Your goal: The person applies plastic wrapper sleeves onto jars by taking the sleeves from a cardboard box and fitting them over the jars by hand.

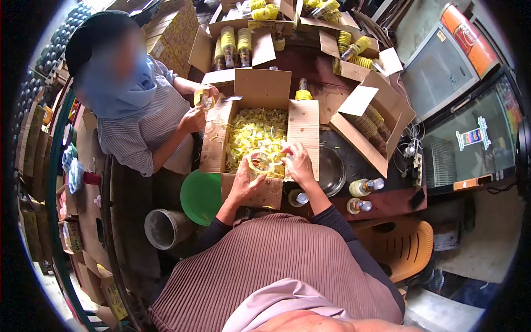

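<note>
My left hand (245, 181) is closed around a round, clear plastic cup (260, 162) with a yellow rim, its opening facing up toward me. Just right of the cup, my right hand (299, 164) has its fingers bent together at the box's right flap; whatever they pinch is too small to make out. Both hands are over the near side of an open cardboard box (263, 83). Yellow strips and scraps (256, 131) fill this box. Across at the left, another person (145, 113) holds a similar yellow-banded clear container (204, 99) in both hands.
A metal bowl (333, 171) and capped bottles (365, 187) stand to the right. A green basin (200, 197) and grey bucket (166, 228) sit lower left. Boxes of stacked yellow-banded cups (368, 124) line the far side. An orange chair (406, 246) is at the right.
</note>
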{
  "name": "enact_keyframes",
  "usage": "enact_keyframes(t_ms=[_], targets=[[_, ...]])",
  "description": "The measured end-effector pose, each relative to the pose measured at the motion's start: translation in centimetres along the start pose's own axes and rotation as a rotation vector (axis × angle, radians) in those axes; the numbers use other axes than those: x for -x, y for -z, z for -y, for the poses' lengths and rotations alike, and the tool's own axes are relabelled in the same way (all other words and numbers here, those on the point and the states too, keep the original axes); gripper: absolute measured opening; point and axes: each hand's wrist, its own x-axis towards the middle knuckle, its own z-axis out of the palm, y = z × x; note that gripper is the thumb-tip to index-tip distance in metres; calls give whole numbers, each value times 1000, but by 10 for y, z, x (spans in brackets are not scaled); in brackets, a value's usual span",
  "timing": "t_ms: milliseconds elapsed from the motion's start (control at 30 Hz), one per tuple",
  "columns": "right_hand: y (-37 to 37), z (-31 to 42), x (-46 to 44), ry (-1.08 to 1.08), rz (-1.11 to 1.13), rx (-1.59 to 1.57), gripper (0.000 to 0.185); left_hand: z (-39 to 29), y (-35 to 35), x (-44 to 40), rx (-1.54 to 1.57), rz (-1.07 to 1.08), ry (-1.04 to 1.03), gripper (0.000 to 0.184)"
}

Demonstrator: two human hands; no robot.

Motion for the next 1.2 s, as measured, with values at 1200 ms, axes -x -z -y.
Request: enact_keyframes(t_ms=[1200], targets=[[2, -16, 32, -222, -139, 71, 13, -33, -3, -11, 179, 80, 125, 69]])
